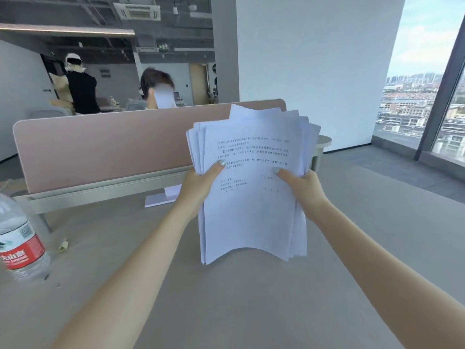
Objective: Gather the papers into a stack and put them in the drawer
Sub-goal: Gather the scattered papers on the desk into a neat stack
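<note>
Nearest you, the grey desk [251, 311] carries the bottom edge of the stack of papers [251, 217], which stands upright on its short end with the long axis running up and away from you. That bottom edge bows into an arch, so only the two lower corners seem to touch the desk; the blur there makes this uncertain.

Higher up, your left hand [198, 187] clamps the left long edge with the thumb pressed on the printed front sheet. Your right hand [305, 188] mirrors it on the right edge, also closed on the sheets. Both grips sit at about mid-height, so the stack hangs below your hands as much as it rises above them, and neither hand is nearer than the other.

Above the grips the sheets fan out unevenly, corners skewed. You likely need to tap the lower edge down to square them.

Off to your left stands a water bottle [18, 238]. Beyond is the pink divider [100, 147]. No drawer shows.
</note>
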Tool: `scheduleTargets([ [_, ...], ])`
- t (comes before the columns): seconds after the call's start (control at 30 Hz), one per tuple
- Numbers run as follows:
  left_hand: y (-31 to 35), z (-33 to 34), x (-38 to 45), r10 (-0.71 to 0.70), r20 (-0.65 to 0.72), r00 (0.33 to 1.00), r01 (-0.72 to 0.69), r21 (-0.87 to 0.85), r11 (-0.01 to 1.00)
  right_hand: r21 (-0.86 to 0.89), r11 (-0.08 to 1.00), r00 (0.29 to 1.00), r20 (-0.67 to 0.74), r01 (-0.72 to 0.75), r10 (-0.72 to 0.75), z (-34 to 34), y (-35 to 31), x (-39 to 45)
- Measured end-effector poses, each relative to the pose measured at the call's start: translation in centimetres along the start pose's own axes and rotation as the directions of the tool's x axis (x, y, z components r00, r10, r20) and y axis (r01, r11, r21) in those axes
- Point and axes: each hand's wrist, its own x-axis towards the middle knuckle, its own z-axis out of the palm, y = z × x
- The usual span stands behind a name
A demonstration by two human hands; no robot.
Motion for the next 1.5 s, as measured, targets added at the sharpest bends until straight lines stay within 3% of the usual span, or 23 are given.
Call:
scheduleTargets([
  [0.2, 1.5, -1.6, 1.7, 0.081, -0.095, 0.992, -0.094, -0.146, 0.985, 0.149, 0.985, 0.996, -0.011, 0.086, -0.086, -0.6, -2.6, 0.6],
  [0.4, -1.8, -1.8, 0.5, 0.001, -0.011, 1.000, -0.002, -0.117, 0.993, 0.093, 0.996, 0.999, 0.041, 0.001, -0.005, -0.3, 0.0, 0.1],
  [0.53, -0.4, -1.3, 0.7, -0.051, -0.008, 0.999, 0.050, -0.112, 0.993, 0.076, 0.995, 0.996, 0.044, 0.068, -0.072, 0.8, -1.9, 0.5],
  [0.67, 0.4, -2.2, 1.3, 0.020, 0.005, 1.000, -0.019, -0.168, 0.986, 0.091, 0.986, 0.989, 0.028, 0.139, -0.142, 0.3, -3.6, 1.1],
  [0.77, -1.2, -1.8, 0.6, 0.016, 0.079, 0.997, -0.004, -0.143, 0.990, 0.074, 0.995, 0.998, 0.033, 0.059, -0.062, -0.1, -1.3, 0.7],
  [0.87, -2.7, -0.4, -0.9, -0.042, 0.043, 0.998, 0.046, -0.095, 0.994, 0.017, 1.000, 1.000, 0.008, 0.000, 0.000, 0.0, 0.8, -0.1],
  [1.13, 2.4, 0.5, 0.1, 0.108, 0.062, 0.992, -0.100, -0.123, 0.987, 0.133, 0.973, 0.982, -0.039, 0.187, -0.183, 0.2, -4.9, 0.1],
  [1.3, 1.4, -1.0, 0.2, 0.143, 0.023, 0.989, -0.142, -0.060, 0.988, 0.038, 0.995, 0.995, 0.016, 0.097, -0.098, -0.9, -3.9, -0.2],
  [1.4, 0.4, -0.8, -0.4, 0.102, 0.076, 0.992, -0.101, -0.024, 0.995, -0.001, 0.998, 0.993, 0.100, 0.069, -0.068, -0.8, -2.6, -0.8],
  [1.5, 0.5, -0.5, -0.8, 0.013, 0.097, 0.995, -0.007, -0.063, 0.998, 0.040, 0.994, 0.993, 0.057, 0.101, -0.103, -0.2, -2.6, -1.2],
])
